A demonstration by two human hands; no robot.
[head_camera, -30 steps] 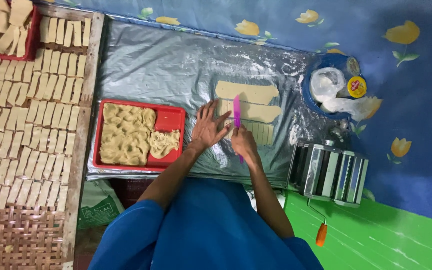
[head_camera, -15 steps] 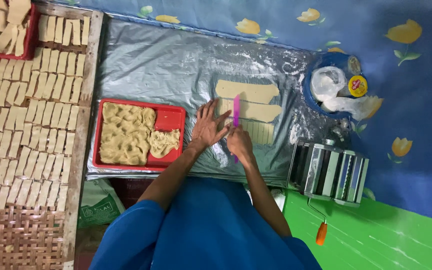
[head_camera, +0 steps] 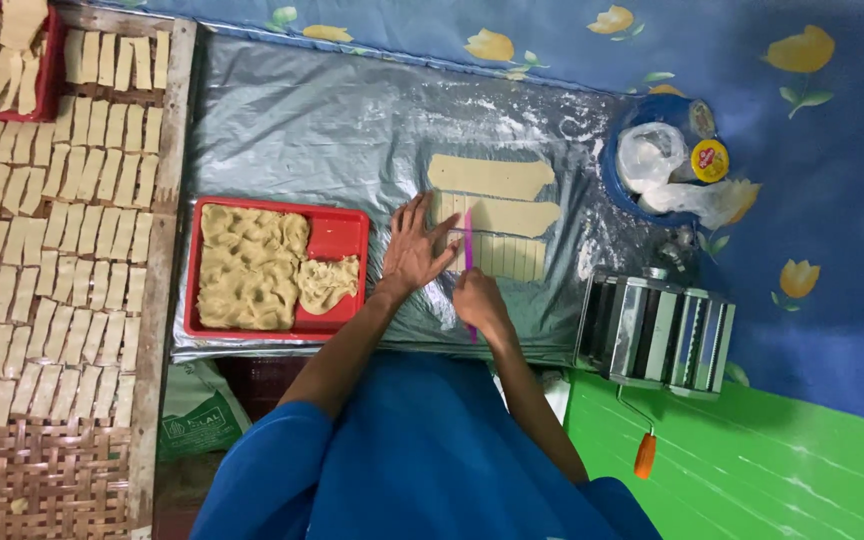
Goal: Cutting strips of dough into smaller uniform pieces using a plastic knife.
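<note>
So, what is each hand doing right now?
Left hand: open, flat on the dough strip.
Right hand: closed on the purple cutter.

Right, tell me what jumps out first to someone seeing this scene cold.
At centre, the left hand presses flat on a dough sheet scored into strips, while the right hand holds a purple cutter across it, on a floured plastic sheet. Left of the hands sits a red tray of crumpled dough. Rows of cut dough strips fill a rack at far left, and a metal pasta roller stands at right.
</note>
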